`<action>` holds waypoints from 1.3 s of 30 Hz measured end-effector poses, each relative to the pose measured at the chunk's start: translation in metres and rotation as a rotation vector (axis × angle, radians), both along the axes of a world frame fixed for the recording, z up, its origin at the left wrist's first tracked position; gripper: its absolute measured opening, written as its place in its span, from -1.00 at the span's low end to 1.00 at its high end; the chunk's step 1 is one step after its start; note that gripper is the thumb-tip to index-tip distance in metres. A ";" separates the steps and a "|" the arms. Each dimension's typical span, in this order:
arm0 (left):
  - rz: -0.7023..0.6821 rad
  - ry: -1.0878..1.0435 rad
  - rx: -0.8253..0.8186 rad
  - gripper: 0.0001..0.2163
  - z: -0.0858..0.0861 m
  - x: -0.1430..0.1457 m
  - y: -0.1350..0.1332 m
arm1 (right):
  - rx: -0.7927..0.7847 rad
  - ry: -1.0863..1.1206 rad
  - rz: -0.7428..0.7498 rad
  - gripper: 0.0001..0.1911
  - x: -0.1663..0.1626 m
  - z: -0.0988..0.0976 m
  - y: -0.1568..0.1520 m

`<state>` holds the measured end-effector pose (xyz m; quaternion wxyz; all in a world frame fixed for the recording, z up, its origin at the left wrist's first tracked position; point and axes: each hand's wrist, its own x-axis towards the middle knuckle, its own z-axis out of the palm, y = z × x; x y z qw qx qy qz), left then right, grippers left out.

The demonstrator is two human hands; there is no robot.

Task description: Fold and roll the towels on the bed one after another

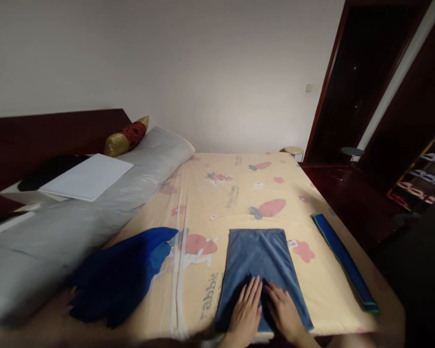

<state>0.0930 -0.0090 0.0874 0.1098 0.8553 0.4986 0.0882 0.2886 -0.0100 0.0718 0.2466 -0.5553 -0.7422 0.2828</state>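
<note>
A flat blue-grey velvety cloth lies on the bed's near side, with a small white label at its right edge. My left hand rests palm down on the lower part of this cloth, fingers stretched out. Beside it, my right hand also lies flat on the cloth, fingers extended and a little apart. Neither hand grips anything. To the left is a crumpled bright blue cloth. On the right, a narrow folded blue cloth with green edging lies along the bed's edge.
Yellow bedding with rabbit and carrot prints covers the bed. A long grey roll of bedding lies at the left, with a white board and a red-gold cushion near it. Stools and a shoe rack stand beyond the bed.
</note>
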 end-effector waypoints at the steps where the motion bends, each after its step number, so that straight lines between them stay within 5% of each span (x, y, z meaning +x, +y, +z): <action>1: -0.023 0.009 0.063 -0.34 -0.007 0.004 0.003 | 0.037 -0.052 0.035 -0.46 -0.006 -0.006 0.002; 6: 0.121 0.109 0.220 -0.41 -0.033 -0.040 0.013 | 0.169 -0.282 -0.090 -0.37 0.031 -0.041 0.002; 10: 0.206 0.143 0.284 -0.43 -0.032 -0.072 0.012 | 0.241 -0.373 -0.253 -0.35 0.064 -0.054 -0.003; 13: 0.188 0.119 0.320 -0.42 -0.025 -0.054 0.009 | 0.296 -0.367 -0.262 -0.35 0.043 -0.050 -0.003; 20: -0.055 0.067 0.222 -0.40 -0.027 -0.005 0.024 | 0.236 -0.262 0.202 -0.41 -0.018 -0.025 0.020; 29: 0.247 0.179 0.170 -0.52 -0.022 -0.062 0.073 | 0.305 -0.392 -0.120 -0.42 0.045 -0.035 0.079; 35: 0.095 0.112 0.194 -0.49 -0.029 -0.025 0.082 | 0.298 -0.335 0.151 -0.42 0.003 -0.031 0.079; 39: 0.076 0.105 0.156 -0.47 -0.034 -0.018 0.101 | 0.253 -0.360 0.165 -0.42 0.002 -0.028 0.104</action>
